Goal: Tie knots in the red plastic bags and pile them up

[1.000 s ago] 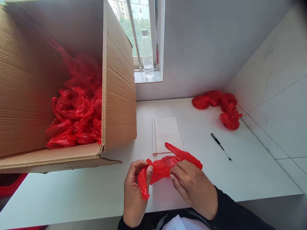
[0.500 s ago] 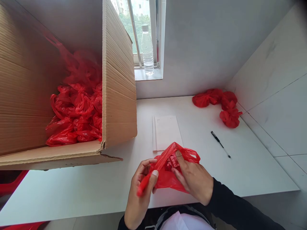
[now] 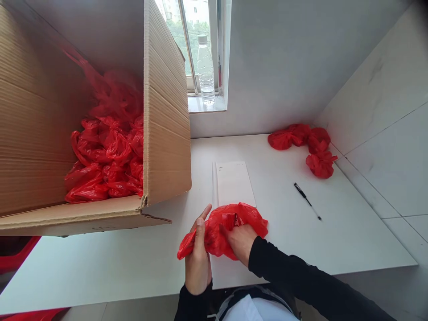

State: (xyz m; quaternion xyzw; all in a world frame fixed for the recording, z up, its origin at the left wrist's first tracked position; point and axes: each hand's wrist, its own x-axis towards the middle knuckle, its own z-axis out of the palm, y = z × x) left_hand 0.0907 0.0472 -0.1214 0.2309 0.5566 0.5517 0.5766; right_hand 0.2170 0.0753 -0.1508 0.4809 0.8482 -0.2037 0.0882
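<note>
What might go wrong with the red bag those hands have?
The bag might rip: it looks thin, and the right hand has its fingers inside while the left hand grips one end. The paper might get nudged or crumpled, because the bag is right by its near edge in this view.

My left hand [image 3: 198, 263] clasps crumpled red plastic bag [image 3: 216, 223]; right hand [image 3: 241, 243] inside its opening, fingertips hidden, maybe gripping something.
</note>
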